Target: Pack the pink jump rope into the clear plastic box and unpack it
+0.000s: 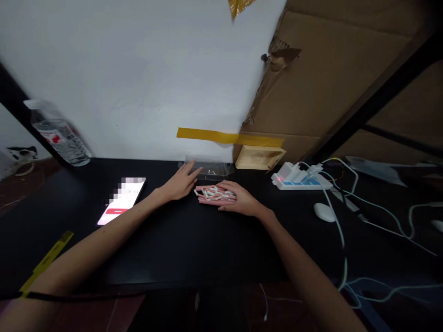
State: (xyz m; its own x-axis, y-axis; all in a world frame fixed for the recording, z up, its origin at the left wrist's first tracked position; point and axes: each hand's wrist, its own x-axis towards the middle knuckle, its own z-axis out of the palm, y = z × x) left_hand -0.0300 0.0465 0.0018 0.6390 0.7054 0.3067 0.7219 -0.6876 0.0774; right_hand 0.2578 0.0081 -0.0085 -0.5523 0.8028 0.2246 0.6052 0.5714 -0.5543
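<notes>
A small pink open box (209, 202) lies on the black desk, filled with several short white and pinkish sticks (218, 192) whose kind I cannot make out. My right hand (240, 199) grips the right end of this box, fingers along the far side and thumb at the near side. To the left, my left hand (182, 181) is open with its fingers apart, holding nothing. Its fingertips are over the left end of a clear plastic wrapper or case (214, 170), which lies behind the pink box against the wall. Whether they touch it is unclear.
A lit phone (126, 198) and a water bottle (60, 133) are to the left. At the back stands a pale wooden box (258, 157). On the right are a white power strip (301, 180), a white mouse (324, 212) and loose cables (384, 210). The desk's front edge (194, 286) is near.
</notes>
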